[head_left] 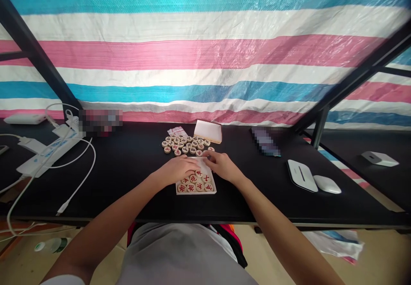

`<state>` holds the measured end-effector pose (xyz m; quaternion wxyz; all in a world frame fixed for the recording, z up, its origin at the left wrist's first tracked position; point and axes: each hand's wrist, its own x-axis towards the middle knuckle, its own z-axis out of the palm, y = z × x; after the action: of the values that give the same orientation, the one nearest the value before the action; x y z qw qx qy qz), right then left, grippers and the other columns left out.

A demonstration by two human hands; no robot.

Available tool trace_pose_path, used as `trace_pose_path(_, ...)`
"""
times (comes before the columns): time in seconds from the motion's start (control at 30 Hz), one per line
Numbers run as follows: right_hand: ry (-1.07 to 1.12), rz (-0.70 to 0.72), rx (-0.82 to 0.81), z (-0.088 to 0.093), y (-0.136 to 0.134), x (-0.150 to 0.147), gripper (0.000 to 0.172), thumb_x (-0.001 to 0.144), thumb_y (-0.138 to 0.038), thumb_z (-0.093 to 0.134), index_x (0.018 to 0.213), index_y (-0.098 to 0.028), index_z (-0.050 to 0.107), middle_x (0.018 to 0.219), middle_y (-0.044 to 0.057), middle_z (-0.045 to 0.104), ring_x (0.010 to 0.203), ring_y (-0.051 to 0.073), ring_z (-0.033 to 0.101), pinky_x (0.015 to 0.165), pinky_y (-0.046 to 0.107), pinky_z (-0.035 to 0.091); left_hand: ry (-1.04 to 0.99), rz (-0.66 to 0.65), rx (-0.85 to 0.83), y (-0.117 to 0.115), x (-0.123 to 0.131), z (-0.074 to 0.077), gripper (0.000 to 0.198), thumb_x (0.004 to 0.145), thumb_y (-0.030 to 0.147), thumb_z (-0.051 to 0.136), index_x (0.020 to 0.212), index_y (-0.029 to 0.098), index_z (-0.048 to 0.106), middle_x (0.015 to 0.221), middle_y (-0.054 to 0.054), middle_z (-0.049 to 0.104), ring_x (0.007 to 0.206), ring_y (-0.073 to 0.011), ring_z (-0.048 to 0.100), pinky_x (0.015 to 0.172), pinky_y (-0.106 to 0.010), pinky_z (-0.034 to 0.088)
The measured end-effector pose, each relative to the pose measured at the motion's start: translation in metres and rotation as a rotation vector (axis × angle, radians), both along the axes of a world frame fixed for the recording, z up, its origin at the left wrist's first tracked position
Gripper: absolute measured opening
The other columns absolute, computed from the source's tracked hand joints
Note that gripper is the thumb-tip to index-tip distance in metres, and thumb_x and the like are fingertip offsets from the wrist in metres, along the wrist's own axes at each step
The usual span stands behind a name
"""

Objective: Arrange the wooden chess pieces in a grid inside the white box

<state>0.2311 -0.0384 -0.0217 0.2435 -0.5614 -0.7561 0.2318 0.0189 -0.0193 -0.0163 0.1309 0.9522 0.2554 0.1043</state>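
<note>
Striped tarp (pixel 205 53), pink, white & blue, hangs behind a black table (pixel 128 199) where a seated person, seen from above, works w/ both arms stretched fwd. At far left a white power strip (pixel 48 152) w/ cables; at right two flat white devices (pixel 310 178) lie side by side. A water bottle (pixel 51 245) lies on the floor below left.

Centre of table: a shallow white box (pixel 195 192), its near rows filled w/ round wooden chess discs (pixel 195 185) marked in red, laid flat & touching. The far part of the box is hidden under the hands. Just beyond it sits a loose pile of discs (pixel 184 144), red & dark characters, and behind that the upturned box lid (pixel 208 131) beside a small paper packet (pixel 176 130).

Left hand (pixel 180 169) rests palm-down over the box's far-left part, fingers curled on the discs; can't tell if it grips one. Right hand (pixel 223 165) has fingertips bent in at the far-right rim; a pinch or only a touch, can't tell.

Est. progress: under half in. Approx nine discs show boxed, while some twenty remain outside in the pile, lid off.
</note>
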Motion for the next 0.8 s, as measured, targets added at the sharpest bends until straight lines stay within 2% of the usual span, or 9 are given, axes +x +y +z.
trace_pose_path(0.13, -0.011, 0.000, 0.013, -0.002, 0.000, 0.001, 0.024, 0.087, -0.034, 0.046, 0.096, -0.019, 0.062, 0.050, -0.004, 0.053, 0.047, 0.013, 0.051, 0.055, 0.023, 0.039, -0.030, 0.009, 0.010, 0.000, 0.001, -0.001, 0.020, 0.091, 0.022, 0.050, 0.103, 0.021, 0.066, 0.109, -0.002, 0.066, 0.099, -0.0181, 0.057, 0.090, -0.030, 0.039)
trace_pose_path(0.27, -0.006, 0.001, 0.004, -0.001, 0.000, 0.002, 0.024, 0.086, -0.033, 0.046, 0.097, -0.020, 0.063, 0.054, -0.003, 0.056, 0.050, 0.013, 0.052, 0.056, 0.024, 0.040, -0.140, 0.088, -0.032, 0.001, -0.013, 0.013, 0.021, 0.089, 0.024, 0.051, 0.104, 0.019, 0.065, 0.105, -0.005, 0.065, 0.099, -0.0182, 0.056, 0.088, -0.028, 0.041)
trace_pose_path(0.37, -0.010, -0.005, 0.006, 0.001, 0.001, 0.002, 0.023, 0.085, -0.031, 0.047, 0.097, -0.020, 0.063, 0.057, -0.003, 0.058, 0.052, 0.013, 0.053, 0.057, 0.024, 0.040, -0.132, 0.190, -0.115, 0.006, -0.036, 0.028, 0.020, 0.087, 0.025, 0.051, 0.100, 0.020, 0.066, 0.100, -0.003, 0.064, 0.093, -0.0176, 0.058, 0.083, -0.027, 0.043)
trace_pose_path(0.47, -0.011, -0.010, 0.003, 0.001, 0.001, 0.003, 0.022, 0.085, -0.030, 0.047, 0.097, -0.020, 0.063, 0.056, -0.003, 0.057, 0.052, 0.013, 0.053, 0.058, 0.024, 0.040, -0.025, 0.355, -0.184, 0.014, -0.056, 0.034, 0.018, 0.083, 0.023, 0.050, 0.092, 0.021, 0.066, 0.089, -0.001, 0.065, 0.080, -0.0170, 0.059, 0.071, -0.025, 0.044)
trace_pose_path(0.53, -0.011, -0.011, 0.000, 0.001, 0.001, 0.004, 0.022, 0.085, -0.030, 0.047, 0.097, -0.020, 0.063, 0.056, -0.003, 0.057, 0.053, 0.013, 0.053, 0.058, 0.024, 0.040, 0.034, 0.419, -0.212, 0.019, -0.062, 0.033, 0.016, 0.079, 0.022, 0.052, 0.089, 0.020, 0.064, 0.086, -0.001, 0.064, 0.075, -0.0166, 0.059, 0.065, -0.024, 0.043)
trace_pose_path(0.63, -0.017, -0.014, 0.003, 0.001, 0.001, 0.004, 0.022, 0.085, -0.030, 0.047, 0.097, -0.020, 0.063, 0.058, -0.003, 0.058, 0.054, 0.013, 0.054, 0.059, 0.024, 0.040, 0.072, 0.444, -0.173, 0.022, -0.059, 0.025, 0.012, 0.078, 0.021, 0.052, 0.087, 0.019, 0.060, 0.088, -0.002, 0.062, 0.071, -0.0155, 0.057, 0.061, -0.024, 0.041)
trace_pose_path(0.8, -0.024, -0.015, -0.002, 0.002, 0.001, 0.004, 0.023, 0.084, -0.029, 0.048, 0.098, -0.020, 0.063, 0.059, -0.002, 0.059, 0.055, 0.013, 0.054, 0.058, 0.024, 0.040, 0.088, 0.459, -0.059, 0.023, -0.051, 0.017, 0.010, 0.081, 0.021, 0.050, 0.077, 0.018, 0.059, 0.088, -0.003, 0.060, 0.073, -0.0159, 0.058, 0.064, -0.025, 0.041)
